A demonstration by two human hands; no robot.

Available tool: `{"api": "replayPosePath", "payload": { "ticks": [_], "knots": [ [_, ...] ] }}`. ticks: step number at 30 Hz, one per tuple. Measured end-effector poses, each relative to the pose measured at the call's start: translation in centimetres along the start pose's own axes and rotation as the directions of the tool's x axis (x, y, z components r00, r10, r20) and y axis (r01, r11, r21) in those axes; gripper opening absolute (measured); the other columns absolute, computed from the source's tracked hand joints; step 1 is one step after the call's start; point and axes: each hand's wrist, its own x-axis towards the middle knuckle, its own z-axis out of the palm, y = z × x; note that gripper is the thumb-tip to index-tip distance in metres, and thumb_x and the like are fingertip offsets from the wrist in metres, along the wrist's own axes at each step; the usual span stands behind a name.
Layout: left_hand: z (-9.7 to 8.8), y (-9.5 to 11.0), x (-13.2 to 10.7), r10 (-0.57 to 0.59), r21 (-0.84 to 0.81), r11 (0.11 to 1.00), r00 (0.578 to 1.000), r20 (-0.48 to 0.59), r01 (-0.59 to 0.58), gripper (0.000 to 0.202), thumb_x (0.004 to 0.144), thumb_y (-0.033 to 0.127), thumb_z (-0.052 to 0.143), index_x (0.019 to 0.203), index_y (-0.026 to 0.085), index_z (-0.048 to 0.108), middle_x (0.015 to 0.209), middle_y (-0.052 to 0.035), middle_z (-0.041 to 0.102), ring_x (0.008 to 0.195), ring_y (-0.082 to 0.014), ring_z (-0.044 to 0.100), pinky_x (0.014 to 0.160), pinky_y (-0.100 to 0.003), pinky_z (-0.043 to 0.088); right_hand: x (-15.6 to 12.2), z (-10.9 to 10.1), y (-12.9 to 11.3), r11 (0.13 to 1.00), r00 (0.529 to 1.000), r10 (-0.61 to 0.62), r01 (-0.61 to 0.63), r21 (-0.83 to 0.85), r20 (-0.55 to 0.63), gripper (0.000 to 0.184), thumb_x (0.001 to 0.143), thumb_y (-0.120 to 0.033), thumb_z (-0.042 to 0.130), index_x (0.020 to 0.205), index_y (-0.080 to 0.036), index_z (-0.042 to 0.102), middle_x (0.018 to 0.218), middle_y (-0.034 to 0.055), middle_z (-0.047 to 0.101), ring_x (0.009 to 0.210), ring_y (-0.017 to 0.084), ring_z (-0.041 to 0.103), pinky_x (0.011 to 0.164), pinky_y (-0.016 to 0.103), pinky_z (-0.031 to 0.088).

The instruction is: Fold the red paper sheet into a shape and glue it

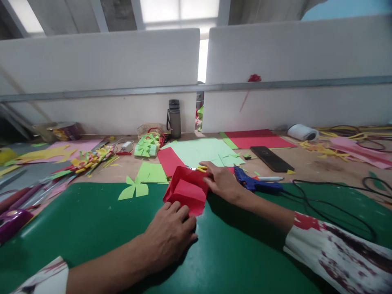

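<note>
A folded piece of red paper [188,192] lies in front of me, near the far edge of the green mat [101,228]. My left hand [171,228] has its bent fingers on the paper's near left edge, pinning it down. Just behind the paper is a pair of scissors [201,168] with yellow handles, its blades mostly hidden. The fingers of my right hand [225,183] close at these handles, while its thumb is beside the paper's right edge. Part of that grip is hidden.
A blue glue gun [255,181] with a black cord lies right of my right hand, by a pen [271,179] and a phone [271,158]. Green paper leaves [134,189], pale green sheets [199,149] and a bottle [174,118] are behind. Purple-handled tools [15,220] crowd the left.
</note>
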Motion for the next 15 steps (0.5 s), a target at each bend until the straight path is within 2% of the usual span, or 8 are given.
{"api": "replayPosePath", "payload": {
  "ticks": [3, 6, 10, 13, 15],
  "knots": [
    [-0.1, -0.3, -0.2, -0.058, 0.082, 0.995, 0.997, -0.060, 0.063, 0.024, 0.085, 0.041, 0.058, 0.090, 0.018, 0.058, 0.088, -0.0057, 0.060, 0.081, -0.0250, 0.051, 0.070, -0.040, 0.043, -1.0, -0.1, -1.8, 0.998, 1.000, -0.006, 0.005, 0.063, 0.018, 0.044, 0.077, -0.007, 0.049, 0.120, -0.016, 0.051, 0.083, 0.0057, 0.065, 0.071, 0.017, 0.058, 0.066, 0.027, 0.042],
    [-0.6, -0.2, -0.7, -0.074, 0.162, 0.983, 0.991, -0.109, 0.091, 0.032, 0.083, 0.041, 0.061, 0.099, 0.014, 0.058, 0.089, -0.0075, 0.060, 0.081, -0.0261, 0.052, 0.068, -0.040, 0.043, -2.1, -0.3, -3.7, 0.992, 0.998, -0.008, 0.000, 0.127, 0.065, 0.044, 0.075, -0.006, 0.051, 0.118, -0.015, 0.052, 0.088, 0.0064, 0.064, 0.071, 0.015, 0.057, 0.066, 0.026, 0.041],
    [-1.0, -0.1, -1.2, -0.024, 0.326, 0.943, 0.991, -0.132, 0.067, 0.022, 0.088, 0.019, 0.052, 0.108, 0.011, 0.056, 0.092, -0.0092, 0.061, 0.078, -0.0243, 0.053, 0.066, -0.037, 0.041, -3.5, 0.2, -5.3, 0.978, 0.988, -0.004, -0.028, 0.206, 0.155, 0.046, 0.073, -0.006, 0.051, 0.119, -0.012, 0.051, 0.070, 0.0000, 0.059, 0.061, 0.013, 0.052, 0.056, 0.023, 0.039],
    [-1.0, -0.7, -1.3, -0.010, 0.334, 0.941, 0.994, -0.109, 0.046, 0.015, 0.088, 0.011, 0.047, 0.097, 0.012, 0.059, 0.089, -0.0094, 0.061, 0.077, -0.0233, 0.052, 0.066, -0.037, 0.040, -4.5, 0.1, -6.1, 0.908, 0.958, -0.038, -0.085, 0.411, 0.283, 0.048, 0.078, -0.010, 0.051, 0.125, -0.014, 0.044, 0.061, -0.0055, 0.054, 0.055, 0.011, 0.050, 0.052, 0.021, 0.038],
    [-0.9, -1.4, -1.4, -0.013, 0.293, 0.955, 0.995, -0.103, 0.043, 0.011, 0.088, 0.012, 0.049, 0.089, 0.015, 0.060, 0.087, -0.0081, 0.061, 0.076, -0.0232, 0.051, 0.066, -0.036, 0.039, -5.1, -0.3, -6.2, 0.857, 0.948, -0.091, -0.081, 0.509, 0.305, 0.045, 0.083, -0.017, 0.053, 0.126, -0.014, 0.042, 0.063, -0.0057, 0.055, 0.056, 0.011, 0.051, 0.053, 0.021, 0.041]
  ]
}}
